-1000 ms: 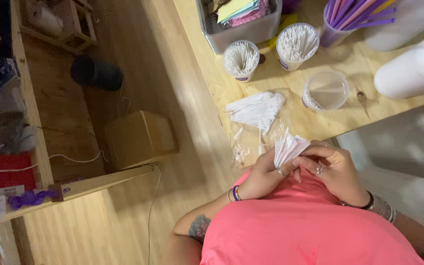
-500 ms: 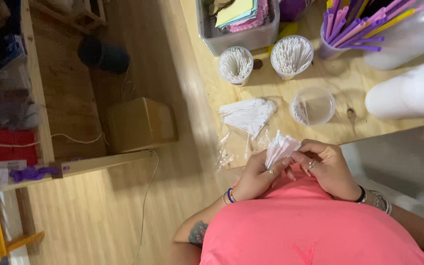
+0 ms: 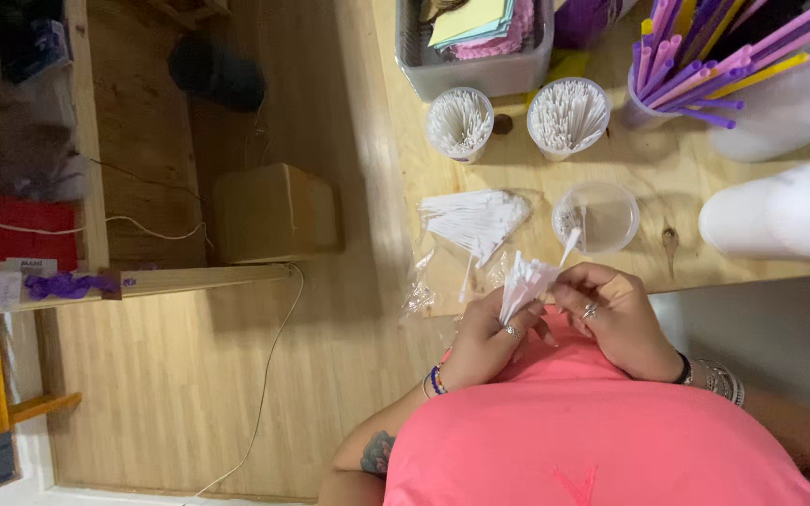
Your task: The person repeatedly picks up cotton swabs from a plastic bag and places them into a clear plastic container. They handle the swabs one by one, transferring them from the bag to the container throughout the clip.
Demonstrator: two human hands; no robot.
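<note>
My left hand point(image 3: 482, 345) grips a fanned bundle of thin white sticks point(image 3: 524, 281) just above my pink shirt, at the near edge of the wooden table point(image 3: 649, 169). Touching the bundle from the right, my right hand point(image 3: 614, 319) pinches a single white stick point(image 3: 569, 247). That stick's tip points at a clear plastic cup point(image 3: 598, 217) with a few sticks inside. An opened clear bag with more white sticks point(image 3: 473, 223) lies left of the cup.
Two cups packed with white sticks point(image 3: 459, 122) point(image 3: 567, 114) stand behind, near a grey bin of coloured paper point(image 3: 475, 47) and a cup of coloured straws point(image 3: 696, 66). White bottles point(image 3: 780, 220) lie right. A cardboard box point(image 3: 274, 214) and cable point(image 3: 264, 375) are on the floor.
My right hand has drawn one stick out of the bundle and raised it toward the clear cup. The left hand keeps its hold; the view has shifted slightly.
</note>
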